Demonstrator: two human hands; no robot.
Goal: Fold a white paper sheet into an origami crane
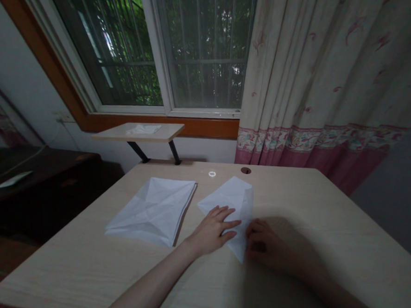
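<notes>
L hand (220, 228) is resting on the folded white paper (232, 194), fingers loosely spread, gripping nothing; R hand (265, 243) is curling by its 4 o'clock edge, pinch unclear. Paper's lying on worktop (334, 211), long axis running approx. 12–6, L hand nearer, at R's 10.

Left fingers (231, 225) spread, right fingers (255, 227) curled

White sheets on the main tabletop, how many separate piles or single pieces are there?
2: a layered piece on the left, and a folded sheet under the left hand, with the right hand at its edge. More sheets may be hidden in the layers.
</notes>
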